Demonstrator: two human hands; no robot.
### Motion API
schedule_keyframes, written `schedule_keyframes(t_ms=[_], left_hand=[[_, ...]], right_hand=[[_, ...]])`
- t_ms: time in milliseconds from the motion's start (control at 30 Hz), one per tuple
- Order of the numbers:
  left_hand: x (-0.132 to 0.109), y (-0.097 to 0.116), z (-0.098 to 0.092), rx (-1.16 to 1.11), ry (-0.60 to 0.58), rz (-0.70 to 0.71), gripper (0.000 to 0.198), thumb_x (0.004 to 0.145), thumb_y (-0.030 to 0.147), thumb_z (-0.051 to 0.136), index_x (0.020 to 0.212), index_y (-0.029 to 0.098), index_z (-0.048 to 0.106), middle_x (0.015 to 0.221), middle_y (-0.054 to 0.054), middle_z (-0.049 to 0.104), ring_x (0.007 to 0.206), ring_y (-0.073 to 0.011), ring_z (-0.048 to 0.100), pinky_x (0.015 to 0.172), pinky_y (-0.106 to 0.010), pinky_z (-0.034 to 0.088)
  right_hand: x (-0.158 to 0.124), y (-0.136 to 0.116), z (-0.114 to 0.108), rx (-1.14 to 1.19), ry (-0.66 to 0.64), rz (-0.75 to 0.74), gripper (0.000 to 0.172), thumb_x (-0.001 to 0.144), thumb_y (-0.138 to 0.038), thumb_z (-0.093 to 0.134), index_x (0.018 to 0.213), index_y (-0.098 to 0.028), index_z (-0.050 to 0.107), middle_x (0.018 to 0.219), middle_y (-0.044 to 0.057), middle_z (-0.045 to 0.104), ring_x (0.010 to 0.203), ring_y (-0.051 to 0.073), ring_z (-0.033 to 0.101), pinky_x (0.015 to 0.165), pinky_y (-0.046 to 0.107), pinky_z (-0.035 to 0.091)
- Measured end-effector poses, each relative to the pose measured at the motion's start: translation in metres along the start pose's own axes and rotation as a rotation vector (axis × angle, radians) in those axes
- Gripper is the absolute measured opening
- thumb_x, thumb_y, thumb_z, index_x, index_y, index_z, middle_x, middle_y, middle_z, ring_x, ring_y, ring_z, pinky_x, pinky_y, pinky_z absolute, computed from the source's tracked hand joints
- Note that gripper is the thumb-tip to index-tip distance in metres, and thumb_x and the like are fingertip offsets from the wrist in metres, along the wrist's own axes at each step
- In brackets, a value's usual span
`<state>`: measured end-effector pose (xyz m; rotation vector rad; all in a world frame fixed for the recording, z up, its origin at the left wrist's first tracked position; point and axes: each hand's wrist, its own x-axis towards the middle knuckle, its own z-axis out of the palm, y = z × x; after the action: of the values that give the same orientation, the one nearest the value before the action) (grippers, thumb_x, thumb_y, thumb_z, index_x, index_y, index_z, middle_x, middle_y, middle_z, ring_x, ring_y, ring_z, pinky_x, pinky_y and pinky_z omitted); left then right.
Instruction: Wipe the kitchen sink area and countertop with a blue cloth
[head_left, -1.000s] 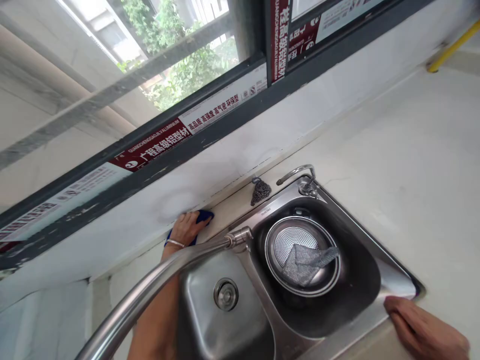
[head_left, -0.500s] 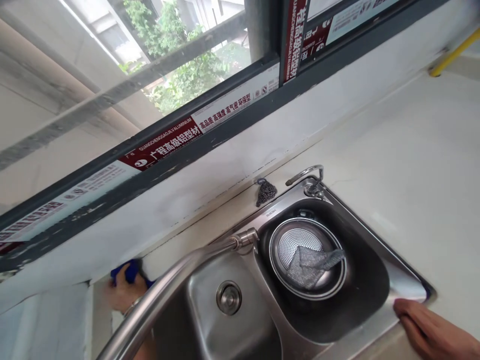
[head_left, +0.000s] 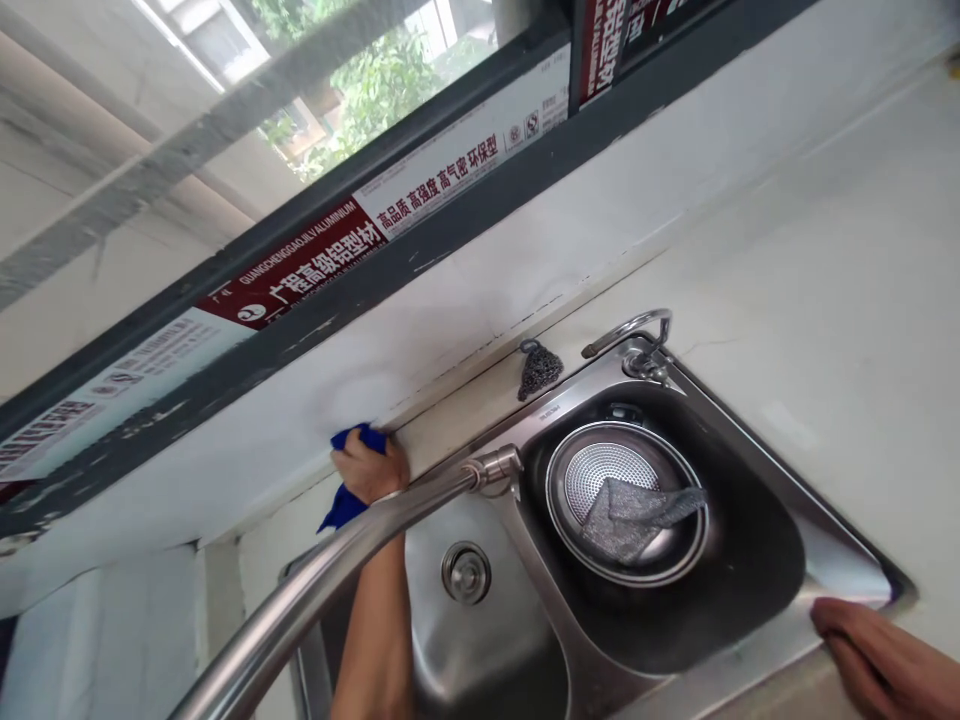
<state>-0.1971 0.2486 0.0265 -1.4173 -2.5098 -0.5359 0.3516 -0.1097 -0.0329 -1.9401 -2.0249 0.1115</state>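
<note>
Left grip point(head_left: 369, 470) is clenched on a blue cloth point(head_left: 345, 508), which sits on the desk point(head_left: 450, 432) strip behind the sink point(head_left: 574, 405), against the wall point(head_left: 450, 300) base. Right grip point(head_left: 829, 618) is at the sink's front rim; can't tell if it's grasping. My take: spread the loose tail flat, press evenly, mind the faucet point(head_left: 315, 590) crossing the forearm point(head_left: 381, 635). Right basin point(head_left: 742, 580) holds a round pan point(head_left: 592, 470) with grey mesh cloth point(head_left: 634, 518) on it; left basin point(head_left: 510, 650) shows a drain strainer point(head_left: 466, 573).

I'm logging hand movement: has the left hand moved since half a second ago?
Yes: the left hand, with the blue cloth, has moved rightward and up in view, closer to the sink drain.
</note>
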Motion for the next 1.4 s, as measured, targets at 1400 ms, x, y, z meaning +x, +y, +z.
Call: schedule_keyframes(t_ms=[1400], left_hand=[[0.053,-0.018,-0.003,0.332,-0.458,0.783,0.047,0.099,0.027,0.044,0.142,0.033,0.062,0.129,-0.013,0.064,0.108,-0.0293,0.059,0.096,-0.04,0.048]], right_hand=[[0.05,-0.041,-0.007,-0.087,0.264,-0.079,0.026,0.101,-0.021,0.049,0.088,-0.021,0.071,0.087,-0.002,0.078,0.068,0.009,0.071,0.067,0.02,0.049]])
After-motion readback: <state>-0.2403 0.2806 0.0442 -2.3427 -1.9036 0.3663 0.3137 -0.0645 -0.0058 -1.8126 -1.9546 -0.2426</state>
